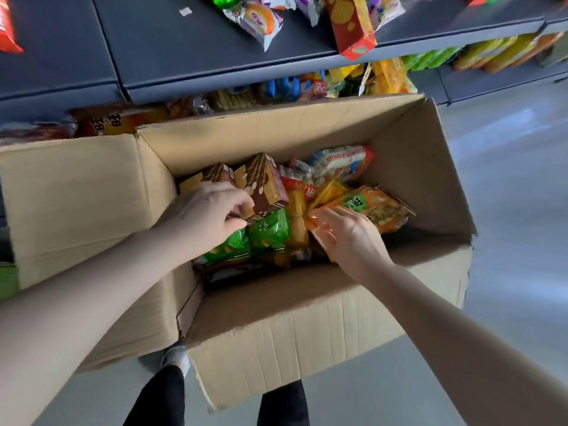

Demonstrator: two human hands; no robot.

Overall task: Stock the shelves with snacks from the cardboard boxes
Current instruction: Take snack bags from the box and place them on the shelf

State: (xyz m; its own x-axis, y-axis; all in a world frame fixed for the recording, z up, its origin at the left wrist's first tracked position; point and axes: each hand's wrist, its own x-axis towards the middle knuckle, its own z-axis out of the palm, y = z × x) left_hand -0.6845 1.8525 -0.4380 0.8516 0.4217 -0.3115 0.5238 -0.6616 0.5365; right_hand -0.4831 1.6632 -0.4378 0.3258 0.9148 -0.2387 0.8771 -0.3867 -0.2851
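I look down into the open cardboard box (307, 302), which stands on the grey floor (507, 195) just in front of the dark shelves (184, 56). My left hand (206, 210) is inside the box at its left end, with fingers and thumb curled round the lower end of a brown snack carton (264, 186) that tilts upward. A second brown carton (218, 173) stands just behind the knuckles. My right hand (347, 235) is over the middle of the box with its fingers stretched out, clasping nothing, the tips touching an orange snack packet (378, 207). Green packets (267, 232) lie between my hands, beneath the held carton. A red and yellow carton (353, 23) lies on the upper shelf.
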